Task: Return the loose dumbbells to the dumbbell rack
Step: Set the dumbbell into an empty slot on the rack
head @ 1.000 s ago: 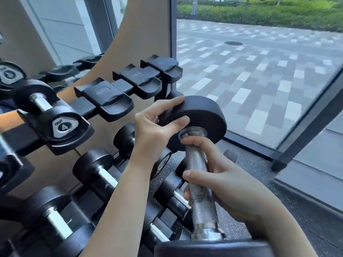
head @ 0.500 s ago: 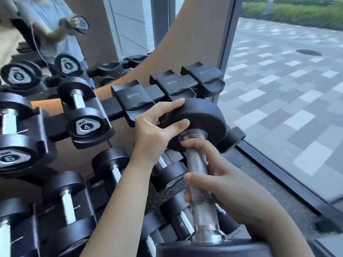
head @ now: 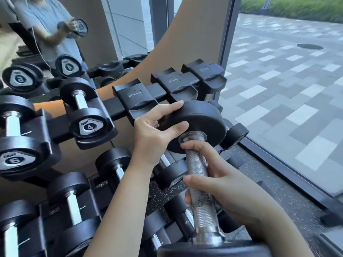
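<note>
I hold a black dumbbell with a knurled steel handle, pointing away from me. My right hand grips the handle. My left hand holds the far weight head, fingers on top and thumb on its near face. That far head hovers just in front of the empty black cradles on the top tier of the dumbbell rack. The near head fills the bottom edge of the view.
Dumbbells marked 4 and 6 sit in the top tier at left; several more fill the lower tiers. A mirror behind the rack reflects me. A glass wall and its floor frame run along the right.
The view has swung left and closer, showing more of the rack and the mirror. The dumbbell and both hands keep the same hold, now nearer the empty top cradles.
</note>
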Available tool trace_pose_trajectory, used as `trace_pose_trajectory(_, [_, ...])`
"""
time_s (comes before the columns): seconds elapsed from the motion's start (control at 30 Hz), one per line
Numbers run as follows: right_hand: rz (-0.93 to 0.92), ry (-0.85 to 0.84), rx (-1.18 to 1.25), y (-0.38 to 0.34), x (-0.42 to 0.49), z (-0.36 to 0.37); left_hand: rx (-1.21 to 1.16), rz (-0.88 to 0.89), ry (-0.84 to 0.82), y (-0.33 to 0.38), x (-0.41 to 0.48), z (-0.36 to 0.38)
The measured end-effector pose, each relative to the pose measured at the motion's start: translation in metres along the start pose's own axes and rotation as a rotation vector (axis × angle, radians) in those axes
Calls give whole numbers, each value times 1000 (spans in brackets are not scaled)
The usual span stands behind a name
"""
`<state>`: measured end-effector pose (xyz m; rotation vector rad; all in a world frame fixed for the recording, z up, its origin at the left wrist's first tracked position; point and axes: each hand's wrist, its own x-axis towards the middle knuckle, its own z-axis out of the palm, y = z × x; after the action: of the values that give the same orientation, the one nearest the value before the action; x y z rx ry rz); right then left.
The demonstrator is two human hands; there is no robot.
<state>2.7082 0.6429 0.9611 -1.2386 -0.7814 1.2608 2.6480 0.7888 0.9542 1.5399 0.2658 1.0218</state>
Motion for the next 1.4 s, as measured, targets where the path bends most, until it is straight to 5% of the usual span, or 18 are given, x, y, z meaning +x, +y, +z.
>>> trace_pose_trajectory(0.6, [-7, 224, 5, 26, 25, 72, -106, -17, -146, -17, -1, -61])
trace_pose_trajectory(1.4, [165, -87, -315, -8, 280, -24, 176, -101, 291, -142, 162, -135])
